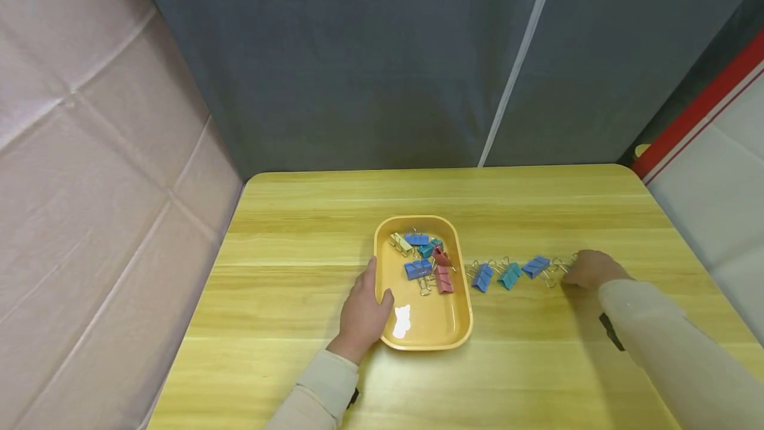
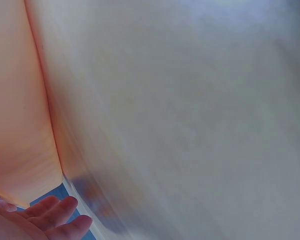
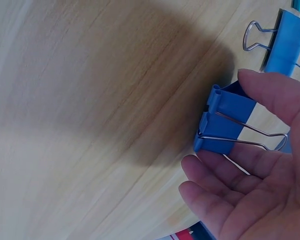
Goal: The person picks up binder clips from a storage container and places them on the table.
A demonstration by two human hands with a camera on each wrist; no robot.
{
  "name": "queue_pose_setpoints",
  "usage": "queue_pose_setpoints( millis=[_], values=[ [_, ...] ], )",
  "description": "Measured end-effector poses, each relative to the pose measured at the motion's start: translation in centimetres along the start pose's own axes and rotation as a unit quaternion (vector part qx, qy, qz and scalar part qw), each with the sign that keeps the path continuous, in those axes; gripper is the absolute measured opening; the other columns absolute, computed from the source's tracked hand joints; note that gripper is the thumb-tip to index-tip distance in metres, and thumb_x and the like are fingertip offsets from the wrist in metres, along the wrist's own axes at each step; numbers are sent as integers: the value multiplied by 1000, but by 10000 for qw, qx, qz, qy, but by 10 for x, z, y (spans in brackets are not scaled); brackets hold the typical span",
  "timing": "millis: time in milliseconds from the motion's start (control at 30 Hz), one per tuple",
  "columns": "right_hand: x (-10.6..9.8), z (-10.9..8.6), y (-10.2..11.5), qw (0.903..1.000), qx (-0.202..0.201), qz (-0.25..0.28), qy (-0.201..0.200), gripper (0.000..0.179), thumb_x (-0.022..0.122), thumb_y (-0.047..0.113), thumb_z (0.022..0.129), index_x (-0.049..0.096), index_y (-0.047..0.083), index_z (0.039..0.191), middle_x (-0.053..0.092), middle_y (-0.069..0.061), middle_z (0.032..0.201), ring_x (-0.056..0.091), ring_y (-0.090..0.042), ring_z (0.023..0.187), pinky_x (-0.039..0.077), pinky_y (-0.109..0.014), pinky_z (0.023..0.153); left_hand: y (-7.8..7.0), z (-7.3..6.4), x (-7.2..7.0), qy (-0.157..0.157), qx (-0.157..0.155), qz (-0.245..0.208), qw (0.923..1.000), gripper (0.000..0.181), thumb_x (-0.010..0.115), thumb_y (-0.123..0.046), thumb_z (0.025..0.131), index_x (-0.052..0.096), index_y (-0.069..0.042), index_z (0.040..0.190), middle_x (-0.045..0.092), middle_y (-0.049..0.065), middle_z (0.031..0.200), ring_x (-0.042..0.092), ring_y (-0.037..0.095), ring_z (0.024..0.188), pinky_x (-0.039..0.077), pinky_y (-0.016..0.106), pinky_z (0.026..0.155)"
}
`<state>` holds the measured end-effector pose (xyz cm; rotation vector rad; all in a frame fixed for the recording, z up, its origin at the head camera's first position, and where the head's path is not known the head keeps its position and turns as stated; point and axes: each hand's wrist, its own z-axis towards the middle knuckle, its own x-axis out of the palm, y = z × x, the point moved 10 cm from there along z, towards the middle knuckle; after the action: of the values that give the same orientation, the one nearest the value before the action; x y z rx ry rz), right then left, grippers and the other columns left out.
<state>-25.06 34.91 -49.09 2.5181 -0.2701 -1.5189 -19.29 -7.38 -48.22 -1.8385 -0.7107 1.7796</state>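
A yellow tray (image 1: 426, 340) stands on the table with several binder clips in it, among them a pink clip (image 1: 444, 280). My left hand (image 1: 365, 310) grips its left side, thumb over the rim; in the left wrist view the fingers (image 2: 55, 215) show beside the tray wall (image 2: 20, 100). Off to the right, my right hand (image 1: 593, 269) holds a blue binder clip (image 3: 227, 120) between thumb and fingers, close to the tabletop. The clip's body is hidden in the head view. Beside it lies another blue clip (image 1: 536, 266).
Between the tray and my right hand, a teal clip (image 1: 510, 275) and a blue clip (image 1: 482, 277) continue the row on the wooden table (image 1: 286, 324). A dark panel (image 1: 358, 71) rises behind the table. Pale walls (image 1: 101, 217) flank it.
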Motion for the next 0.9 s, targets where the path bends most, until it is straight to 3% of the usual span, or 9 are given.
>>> queue_pose_setpoints(
  millis=[200, 400, 500, 600, 667, 733, 900],
  values=[
    [1, -1, -2, 9999, 106, 93, 17, 36, 63, 24, 74, 56, -9, 86, 60, -27, 89, 55, -34, 76, 50, -56, 77, 0, 0, 0, -15, 43, 23, 10000, 68, 56, -27, 94, 26, -11, 153, 47, 23, 140, 53, 43, 119, 45, 55, 94],
    [3, -1, -3, 9999, 113, 55, -17, 59, 63, 26, 76, 51, -23, 108, 56, -40, 108, 57, -52, 95, 47, -60, 83, 0, -1, 0, 2, 24, -5, 10000, 68, 56, -28, 95, 25, -11, 153, 46, 23, 141, 52, 44, 119, 45, 56, 94],
    [3, -1, -3, 9999, 123, 82, -8, 49, 63, 26, 77, 54, -19, 97, 58, -36, 99, 58, -47, 88, 48, -58, 81, 0, 0, 0, 10, 16, -4, 10000, 68, 56, -28, 95, 25, -11, 153, 46, 23, 141, 52, 43, 120, 45, 56, 94],
    [4, -1, -3, 9999, 101, 104, -19, 27, 62, 24, 76, 51, -1, 73, 58, -21, 80, 54, -33, 73, 50, -52, 73, 0, 0, 0, 3, 20, -3, 10000, 68, 56, -28, 94, 25, -11, 153, 46, 23, 141, 52, 44, 120, 45, 56, 94],
    [5, -2, -3, 9999, 72, 120, -10, 25, 62, 23, 77, 45, 8, 65, 54, -13, 74, 50, -28, 69, 49, -49, 68, 0, 0, 0, 7, 10, -3, 10000, 68, 56, -28, 94, 25, -11, 153, 46, 23, 141, 52, 44, 120, 45, 56, 94],
    [5, -3, -2, 9999, 53, 116, -9, 27, 62, 23, 78, 43, 11, 64, 54, -11, 73, 49, -27, 68, 49, -49, 68, 0, 0, 0, 4, 9, -8, 10000, 68, 56, -28, 94, 25, -11, 153, 46, 23, 141, 52, 44, 120, 45, 56, 94],
    [3, -3, -2, 9998, 101, 143, -43, 28, 64, 23, 78, 53, -2, 78, 60, -25, 86, 55, -34, 76, 49, -57, 76, 0, 0, 0, 19, -1, 9, 10000, 68, 56, -28, 94, 25, -12, 153, 46, 23, 141, 52, 44, 119, 45, 56, 94]
  ],
)
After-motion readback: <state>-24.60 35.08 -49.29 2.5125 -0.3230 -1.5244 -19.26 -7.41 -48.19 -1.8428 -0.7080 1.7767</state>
